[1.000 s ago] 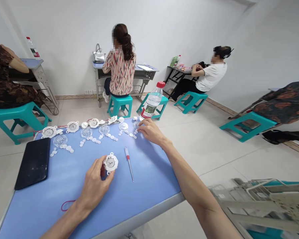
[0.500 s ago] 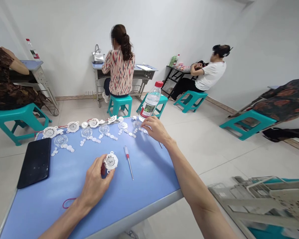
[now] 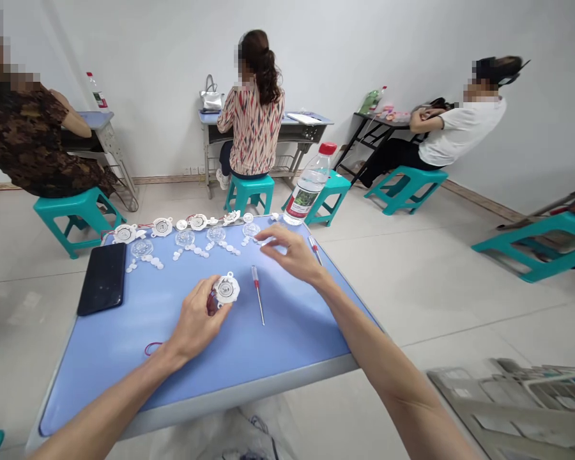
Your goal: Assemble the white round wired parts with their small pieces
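My left hand [image 3: 195, 319] grips a round white plastic part with a clear centre [image 3: 227, 289] above the blue table [image 3: 124, 377]. My right hand [image 3: 292, 253] hovers over the far side of the table, its fingers near small white pieces [image 3: 263, 241] and a clear plastic dome [image 3: 252, 230]. It holds nothing I can see. Between my hands lies a red-handled screwdriver [image 3: 257, 294], and a second one [image 3: 315, 250] lies beyond my right hand. More white round parts [image 3: 161, 227] and clear domes [image 3: 142, 248] form rows along the far edge.
A black phone [image 3: 103, 278] lies at the table's left, a red rubber band [image 3: 152, 349] near the front, and a water bottle [image 3: 310, 185] stands at the far corner. Several co-workers [image 3: 253, 115] sit on teal stools at desks beyond.
My right hand has drawn back from the row of parts, uncovering the second screwdriver. My left hand still grips the white part. The whole view has shifted as my head moved.
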The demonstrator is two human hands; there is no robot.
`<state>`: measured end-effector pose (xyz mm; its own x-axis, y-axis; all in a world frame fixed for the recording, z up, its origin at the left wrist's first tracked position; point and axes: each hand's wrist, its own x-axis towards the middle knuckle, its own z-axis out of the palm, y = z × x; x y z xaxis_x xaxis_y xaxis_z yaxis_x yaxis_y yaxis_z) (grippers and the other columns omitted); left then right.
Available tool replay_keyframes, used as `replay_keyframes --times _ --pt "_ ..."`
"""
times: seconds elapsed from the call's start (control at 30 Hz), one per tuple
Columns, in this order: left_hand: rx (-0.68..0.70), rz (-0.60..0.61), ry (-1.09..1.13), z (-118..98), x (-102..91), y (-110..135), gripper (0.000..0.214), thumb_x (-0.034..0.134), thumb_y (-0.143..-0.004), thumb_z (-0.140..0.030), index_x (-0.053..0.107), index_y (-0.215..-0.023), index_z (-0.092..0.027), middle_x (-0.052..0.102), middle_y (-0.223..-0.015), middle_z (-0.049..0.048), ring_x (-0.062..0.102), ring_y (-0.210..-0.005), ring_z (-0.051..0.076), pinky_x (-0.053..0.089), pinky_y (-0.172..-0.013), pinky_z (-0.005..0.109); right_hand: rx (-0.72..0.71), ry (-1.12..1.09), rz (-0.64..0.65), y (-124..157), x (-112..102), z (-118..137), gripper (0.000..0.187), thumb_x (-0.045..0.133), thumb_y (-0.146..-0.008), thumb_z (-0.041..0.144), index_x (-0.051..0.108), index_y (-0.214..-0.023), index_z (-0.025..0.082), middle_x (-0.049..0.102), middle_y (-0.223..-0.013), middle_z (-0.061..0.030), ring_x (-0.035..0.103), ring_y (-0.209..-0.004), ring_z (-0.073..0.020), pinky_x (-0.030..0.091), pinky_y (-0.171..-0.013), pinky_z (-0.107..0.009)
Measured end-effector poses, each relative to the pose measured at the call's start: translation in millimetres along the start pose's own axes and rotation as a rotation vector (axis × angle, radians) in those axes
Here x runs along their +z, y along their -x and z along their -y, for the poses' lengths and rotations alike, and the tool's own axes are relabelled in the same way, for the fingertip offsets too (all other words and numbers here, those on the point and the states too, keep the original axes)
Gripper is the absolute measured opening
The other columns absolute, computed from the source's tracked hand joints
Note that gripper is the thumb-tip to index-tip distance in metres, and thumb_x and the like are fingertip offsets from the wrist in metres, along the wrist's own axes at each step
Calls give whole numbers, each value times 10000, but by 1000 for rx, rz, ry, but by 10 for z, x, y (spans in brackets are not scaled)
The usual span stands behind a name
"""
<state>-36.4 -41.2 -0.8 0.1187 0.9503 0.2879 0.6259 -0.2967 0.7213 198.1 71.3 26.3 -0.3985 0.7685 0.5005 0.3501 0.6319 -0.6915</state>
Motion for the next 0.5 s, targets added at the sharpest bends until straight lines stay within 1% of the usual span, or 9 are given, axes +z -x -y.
replay_keyframes --times 0.07,0.13,0.2,0.27,0.4,0.43,0.5 --pt "-36 4 29 -12 -13 -4 423 636 -818 -245 553 -1228 -183 662 -986 43 536 -597 102 486 -591 251 9 -171 161 67 160 244 355 615 -869 324 575 -1216 261 604 -1169 -83 610 -1049 -217 585 -790 -353" --pt "-61 7 63 -17 -25 -8 433 640 -815 -262 552 -1233 -188 669 -1020 45 538 -594 98 482 -577 246 58 -291 304 140 284 438 478 652 -845 339 502 -1297 294 542 -1289 -90 583 -1120 -224 587 -782 -344" --pt "-82 16 96 -24 -35 -8 435 636 -819 -276 551 -1236 -187 673 -1049 52 534 -588 95 475 -562 242 139 -366 370 198 370 548 574 683 -821 333 442 -1341 302 491 -1361 -100 566 -1153 -224 578 -777 -336" --pt "-106 24 122 -42 -45 -5 444 638 -814 -277 551 -1237 -179 676 -1051 60 521 -576 92 465 -550 241 215 -398 354 228 423 573 566 674 -825 326 434 -1336 291 470 -1375 -110 559 -1149 -216 567 -769 -330" --pt "-124 27 149 -128 -83 1 452 645 -801 -250 555 -1239 -187 671 -993 45 482 -551 82 443 -548 237 304 -411 207 217 468 498 502 683 -811 358 489 -1266 270 467 -1348 -111 536 -1121 -210 546 -758 -328" --pt "-114 30 152 -157 -97 1 445 640 -807 -250 555 -1240 -194 666 -977 38 474 -550 81 439 -552 236 327 -457 196 210 472 482 502 694 -804 375 498 -1254 266 476 -1329 -109 537 -1111 -207 543 -767 -329" --pt "-86 46 150 -212 -125 -1 436 634 -818 -259 557 -1244 -205 653 -955 29 473 -561 82 433 -563 236 380 -623 247 198 478 472 510 703 -799 413 506 -1242 256 521 -1260 -99 566 -1060 -194 544 -777 -330"
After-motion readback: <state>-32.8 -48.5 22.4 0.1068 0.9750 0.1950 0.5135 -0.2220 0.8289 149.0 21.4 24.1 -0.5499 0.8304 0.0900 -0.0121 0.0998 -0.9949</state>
